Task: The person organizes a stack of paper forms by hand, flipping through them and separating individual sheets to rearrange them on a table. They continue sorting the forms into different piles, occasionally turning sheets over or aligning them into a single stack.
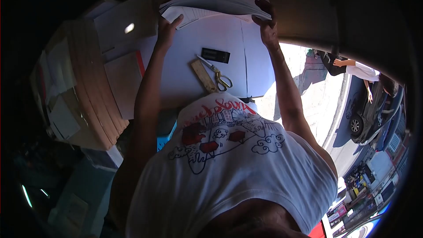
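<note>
A pale-topped desk [259, 68] stands in deep shade, a small bright spot of light [129, 28] near its far left corner. By its left edge is a bulky brown stack [94, 92] (cardboard or wood, hard to tell). Beyond the right edge, harsh sun whitens the pavement [319, 94]; a person in a white top [365, 71] is beside a dark parked car [374, 121].

Your paper stack [216, 2] bowed upward mid-length, pale sheets slightly fanned, faint lines showing near one corner, at the white table's [176, 75] far side.
</note>
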Available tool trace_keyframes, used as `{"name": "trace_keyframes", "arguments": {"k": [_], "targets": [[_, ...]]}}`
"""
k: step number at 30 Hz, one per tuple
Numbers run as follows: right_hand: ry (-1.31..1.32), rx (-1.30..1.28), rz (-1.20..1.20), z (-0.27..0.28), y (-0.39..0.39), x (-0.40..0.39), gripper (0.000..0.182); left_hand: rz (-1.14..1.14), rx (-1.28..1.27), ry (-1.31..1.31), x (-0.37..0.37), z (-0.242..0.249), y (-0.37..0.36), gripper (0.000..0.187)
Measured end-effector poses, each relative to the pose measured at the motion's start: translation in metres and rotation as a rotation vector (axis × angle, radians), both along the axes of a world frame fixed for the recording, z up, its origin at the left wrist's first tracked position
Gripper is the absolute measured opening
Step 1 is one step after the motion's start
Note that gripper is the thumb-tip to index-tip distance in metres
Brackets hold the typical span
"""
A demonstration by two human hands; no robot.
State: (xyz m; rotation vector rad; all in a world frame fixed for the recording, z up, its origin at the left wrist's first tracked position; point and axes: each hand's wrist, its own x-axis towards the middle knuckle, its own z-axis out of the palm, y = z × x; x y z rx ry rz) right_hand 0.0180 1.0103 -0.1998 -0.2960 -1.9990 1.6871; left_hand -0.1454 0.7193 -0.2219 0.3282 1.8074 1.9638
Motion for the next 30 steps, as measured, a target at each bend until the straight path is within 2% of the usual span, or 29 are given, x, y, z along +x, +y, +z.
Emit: {"name": "trace_keyframes", "arguments": {"k": [3,6,7,9,11,14,16,17,19,22,25,27,29,30], "targets": [[-0.105,-0.022,0.094,-0.01,0.017,-0.012,0.035,0.116,0.01,0.069,-0.017,-0.003,0.016,0.031],[-0.031,-0.065,0.033,0.008,0.014,-0.018,0.031,0.131,0.037,0.24,-0.028,-0.007,0.013,0.028],[0.032,-0.137,0.004,0.013,0.01,-0.018,0.037,0.101,0.032,0.212,-0.026,-0.003,0.01,0.028],[-0.098,0.008,-0.015,-0.006,0.011,-0.011,0.029,0.031,0.015,0.142,-0.012,0.007,0.001,0.027],[-0.233,0.159,-0.033,-0.022,0.012,-0.003,0.022,0.056,-0.009,0.13,-0.01,-0.003,0.003,0.027],[-0.13,0.006,-0.04,-0.024,0.006,-0.01,0.024,0.089,-0.03,0.116,-0.017,-0.007,0.003,0.027],[-0.151,-0.161,-0.049,-0.08,0.032,-0.002,0.03,0.092,-0.047,0.088,-0.021,-0.004,0.005,0.026],[-0.063,-0.296,-0.022,-0.079,0.03,0.003,0.031,0.077,-0.032,0.099,-0.02,0.0,0.003,0.026],[-0.087,-0.201,0.064,-0.075,0.03,0.005,0.036,0.055,-0.009,0.121,-0.013,0.006,-0.006,0.025],[-0.067,0.001,0.179,-0.038,0.007,0.001,0.043,0.084,-0.093,0.241,-0.003,-0.016,-0.006,0.024],[-0.268,0.023,0.027,-0.047,0.011,-0.012,0.042,0.139,-0.102,0.158,-0.013,-0.023,0.007,0.027],[-0.152,-0.046,0.057,-0.036,0.009,-0.018,0.04,0.111,-0.222,0.055,-0.018,-0.01,0.009,0.032],[-0.036,-0.117,0.166,-0.048,0.016,-0.024,0.041,0.089,-0.245,-0.026,-0.028,-0.033,0.01,0.038],[-0.183,-0.042,0.141,-0.064,0.019,-0.025,0.043,0.079,-0.256,-0.063,-0.032,-0.047,0.009,0.041]]}}
